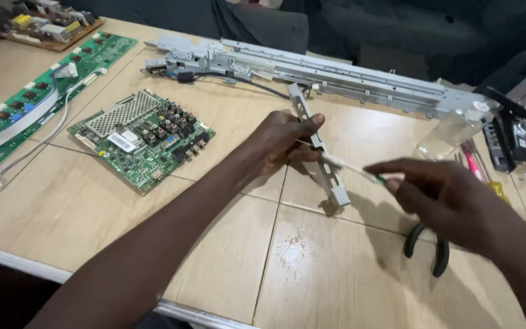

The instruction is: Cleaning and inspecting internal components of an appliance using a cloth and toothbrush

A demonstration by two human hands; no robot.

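Observation:
My left hand (281, 143) grips a short grey metal bracket (316, 146) near its upper half, holding it tilted above the wooden table (214, 244). In my right hand (439, 195) I pinch a thin stick with a white tip and green shaft (351, 166), like a small brush or swab. Its white tip touches the bracket's middle. The bracket's lower end hangs just over the table.
A square green circuit board (141, 137) lies left of centre. A long green board (31, 100) with white ribbon cable sits far left. A long metal frame (312, 73) runs along the back. Black-handled pliers (427, 247), a clear plastic container (452, 131) and screwdrivers (479, 167) lie right.

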